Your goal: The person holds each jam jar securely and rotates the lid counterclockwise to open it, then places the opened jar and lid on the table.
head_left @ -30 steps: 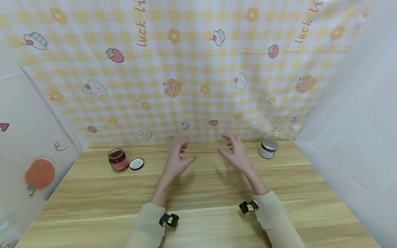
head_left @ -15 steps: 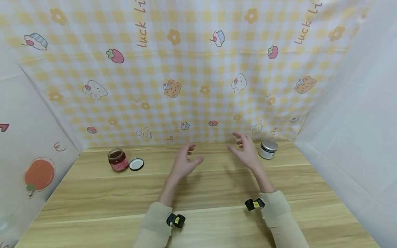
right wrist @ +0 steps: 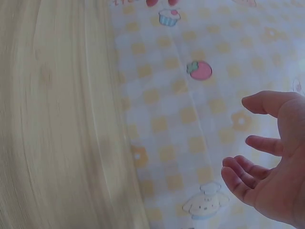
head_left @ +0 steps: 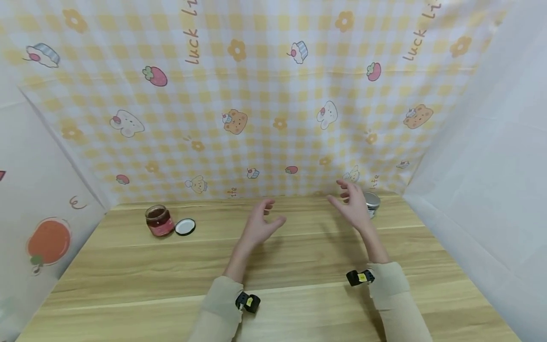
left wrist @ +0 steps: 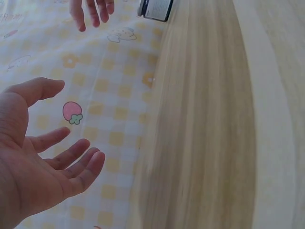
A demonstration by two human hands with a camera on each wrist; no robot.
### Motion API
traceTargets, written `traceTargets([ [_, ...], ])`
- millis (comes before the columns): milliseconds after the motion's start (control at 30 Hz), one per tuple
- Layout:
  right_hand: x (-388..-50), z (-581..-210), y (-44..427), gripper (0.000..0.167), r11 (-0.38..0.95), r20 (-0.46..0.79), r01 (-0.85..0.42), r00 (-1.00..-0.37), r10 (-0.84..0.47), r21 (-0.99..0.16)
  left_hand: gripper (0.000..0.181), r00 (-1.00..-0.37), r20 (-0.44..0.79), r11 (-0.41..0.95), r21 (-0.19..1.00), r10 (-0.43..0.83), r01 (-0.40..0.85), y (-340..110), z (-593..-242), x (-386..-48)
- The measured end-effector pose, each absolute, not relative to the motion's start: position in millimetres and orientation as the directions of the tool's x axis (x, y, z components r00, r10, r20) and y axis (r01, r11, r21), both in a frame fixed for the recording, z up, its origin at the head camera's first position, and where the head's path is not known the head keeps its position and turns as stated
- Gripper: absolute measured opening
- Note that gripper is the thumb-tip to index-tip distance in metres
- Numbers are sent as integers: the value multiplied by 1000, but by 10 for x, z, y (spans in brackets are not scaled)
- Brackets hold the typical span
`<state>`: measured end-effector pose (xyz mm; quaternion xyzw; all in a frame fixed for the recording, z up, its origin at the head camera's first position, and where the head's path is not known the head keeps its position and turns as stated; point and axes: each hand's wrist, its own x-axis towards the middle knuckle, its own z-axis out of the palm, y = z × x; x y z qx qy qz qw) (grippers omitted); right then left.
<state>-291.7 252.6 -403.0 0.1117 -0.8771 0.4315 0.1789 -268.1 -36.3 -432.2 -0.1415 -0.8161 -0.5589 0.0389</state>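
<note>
My left hand point(head_left: 261, 225) hovers over the middle of the table, thumb spread from loosely bent fingers and nothing in its grasp. Farther right, my right hand point(head_left: 353, 206) is held in a like way, also with nothing in it. In the head view it partly covers a small jar with a silver lid point(head_left: 372, 201); whether it touches that jar cannot be told there. The left wrist view shows the lidded jar point(left wrist: 157, 8) at the top, apart from the right hand's fingertips. Far left stands an uncovered jar point(head_left: 159, 221) with dark red contents and a pink label.
Beside the uncovered jar a round lid point(head_left: 185, 227) lies with its white inner side up. The wooden table point(head_left: 299, 308) ends at a yellow checked cloth point(head_left: 265, 142) behind. White sheets point(head_left: 483, 142) hang at both sides.
Both hands have moved to the right over the table, and the right hand now covers part of the lidded jar. The view has turned slightly. The jars and the loose lid stay put.
</note>
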Motion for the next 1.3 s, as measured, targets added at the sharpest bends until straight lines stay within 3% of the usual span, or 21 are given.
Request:
traceTargets([
  [567,-2969,-4045,2991,61,686,372,-275,-928,-7,-674,60,-957,188,320,913,220,253,-130,-4419,-2738],
  [1300,-3031,-4103,3358,69,798,215,-85,-975,57,-597,61,-952,160,284,930,262,234,186,-4526,-2759],
])
